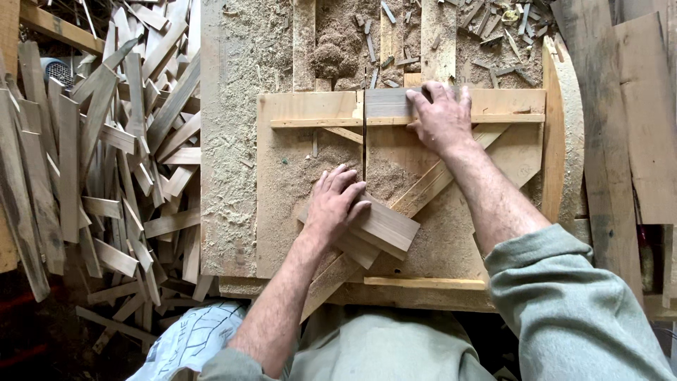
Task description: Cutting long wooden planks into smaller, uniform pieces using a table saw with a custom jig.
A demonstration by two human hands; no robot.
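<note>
My left hand (335,204) lies flat with fingers spread on a short wooden board (384,227), which rests at an angle on a plywood sled (289,219). That board leans against a diagonal wooden strip (430,185) fixed to the sled. My right hand (441,116) presses down on the sled's far cross rail (317,107), fingers curled over a grey wooden piece (386,103) there. A thin saw slot (364,137) runs down the sled between my hands. Sawdust covers much of the sled.
A big heap of cut wood strips (106,155) lies on the left, off the table. Sawdust and small offcuts (486,35) cover the far table top. Rough planks (635,113) lie on the right. A patterned white bag (187,342) sits near my left elbow.
</note>
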